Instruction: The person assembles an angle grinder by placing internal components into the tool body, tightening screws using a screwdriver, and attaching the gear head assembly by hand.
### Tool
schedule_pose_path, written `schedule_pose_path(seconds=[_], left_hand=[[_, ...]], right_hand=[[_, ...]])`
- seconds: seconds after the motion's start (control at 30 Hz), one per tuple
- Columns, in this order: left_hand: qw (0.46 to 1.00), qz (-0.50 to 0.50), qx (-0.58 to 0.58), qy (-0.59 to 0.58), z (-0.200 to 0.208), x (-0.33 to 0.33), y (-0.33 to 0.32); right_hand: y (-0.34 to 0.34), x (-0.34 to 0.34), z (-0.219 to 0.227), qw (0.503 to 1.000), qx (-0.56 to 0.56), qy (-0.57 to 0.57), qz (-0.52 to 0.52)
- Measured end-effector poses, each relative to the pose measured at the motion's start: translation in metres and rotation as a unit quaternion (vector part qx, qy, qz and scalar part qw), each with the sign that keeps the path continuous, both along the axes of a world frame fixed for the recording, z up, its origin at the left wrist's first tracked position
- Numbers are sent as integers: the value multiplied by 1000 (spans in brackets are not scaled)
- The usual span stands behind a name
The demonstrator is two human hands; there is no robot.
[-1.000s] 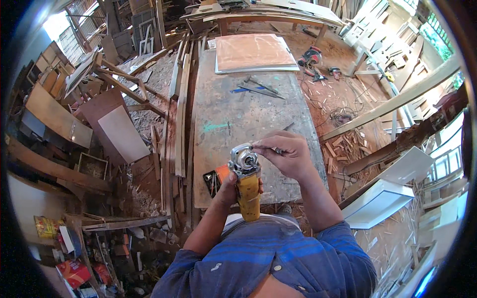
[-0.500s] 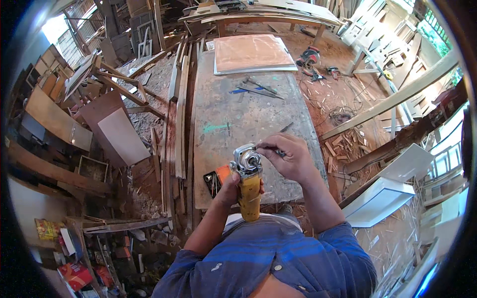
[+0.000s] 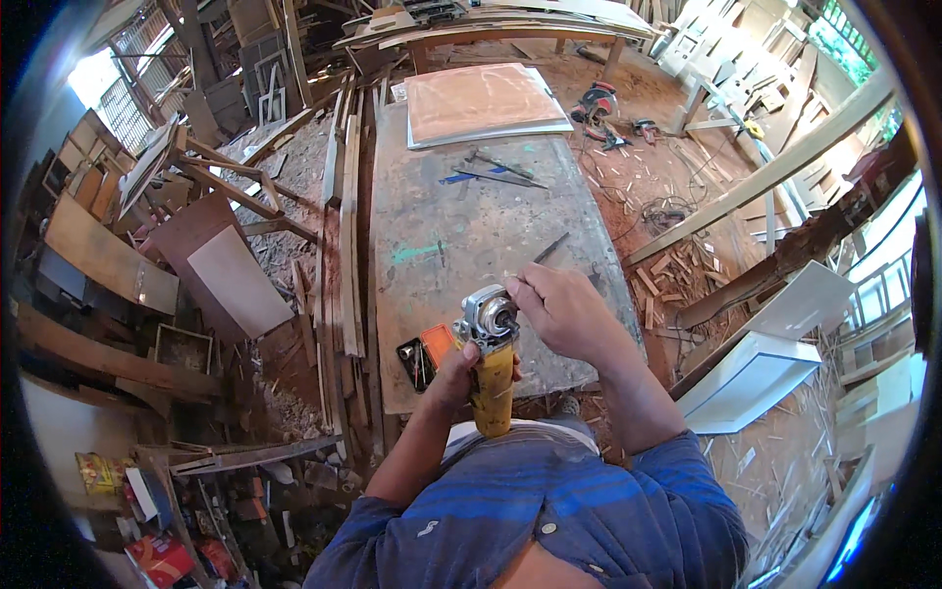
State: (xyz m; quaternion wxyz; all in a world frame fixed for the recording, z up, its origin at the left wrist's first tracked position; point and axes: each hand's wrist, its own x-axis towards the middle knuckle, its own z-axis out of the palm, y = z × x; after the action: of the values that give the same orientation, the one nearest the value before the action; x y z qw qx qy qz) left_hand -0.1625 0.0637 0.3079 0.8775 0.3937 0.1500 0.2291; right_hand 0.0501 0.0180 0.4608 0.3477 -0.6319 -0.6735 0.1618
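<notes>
A yellow-bodied angle grinder (image 3: 494,388) stands head up in front of my chest, its silver metal head (image 3: 490,312) on top. My left hand (image 3: 456,375) wraps round the body just below the head, thumb along its side. My right hand (image 3: 561,309) is closed, thumb and fingers pinched against the right edge of the metal head. What those fingers hold, if anything, is hidden. Left of the grinder, a small black and orange case (image 3: 425,355) lies on the worn grey worktable (image 3: 412,294) with small tools in it. A thin dark tool (image 3: 551,247) lies beyond my right hand.
Brown and white sheets (image 3: 486,103) are stacked at the table's far end, with dark slim tools (image 3: 496,172) in front. Long planks (image 3: 350,236) run along the left side. Red power tools (image 3: 599,108) and wood scraps cover the floor at right, near a white box (image 3: 751,383).
My right hand has turned and its fingers have closed in against the grinder's head. The thin dark tool beyond it shows more fully. The whole view has shifted slightly.
</notes>
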Motion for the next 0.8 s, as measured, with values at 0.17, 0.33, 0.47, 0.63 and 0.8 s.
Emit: schedule_pose_path(seconds=[0.17, 0.33, 0.47, 0.63, 0.8], left_hand=[[1000, 11, -3, 1, 3, -1, -5], [998, 17, -43, 47, 10, -1, -12], [999, 5, -41, 27, 5, -1, -10], [999, 3, -31, 16, 1, 0, -5], [1000, 3, -9, 20, -4, 2, -3]], right_hand=[[-9, 6, 12, 999, 5, 4, 45], [-7, 13, 7, 999, 10, -15, 42], [-8, 19, 6, 998, -22, 29, 52], [-12, 16, 12, 995, -44, 82, 18], [-12, 17, 8, 995, -23, 98, 15]])
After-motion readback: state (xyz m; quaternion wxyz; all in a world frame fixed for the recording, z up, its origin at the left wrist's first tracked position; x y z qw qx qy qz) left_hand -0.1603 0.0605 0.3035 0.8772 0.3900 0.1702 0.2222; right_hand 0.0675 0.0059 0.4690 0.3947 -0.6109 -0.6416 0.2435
